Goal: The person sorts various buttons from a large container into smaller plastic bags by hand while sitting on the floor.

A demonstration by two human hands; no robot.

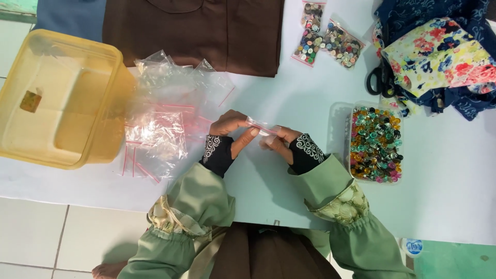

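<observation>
My left hand and my right hand meet over the white table, both pinching a small clear zip bag with a red seal strip held between the fingertips. I cannot tell whether the bag holds anything. Left of my hands lies a loose pile of the same empty zip bags. Right of my right hand stands a clear box of colourful buttons.
A yellow plastic tub sits at the left edge. Brown cloth lies at the back, with two filled button bags beside it. Floral fabric and black scissors are at the back right.
</observation>
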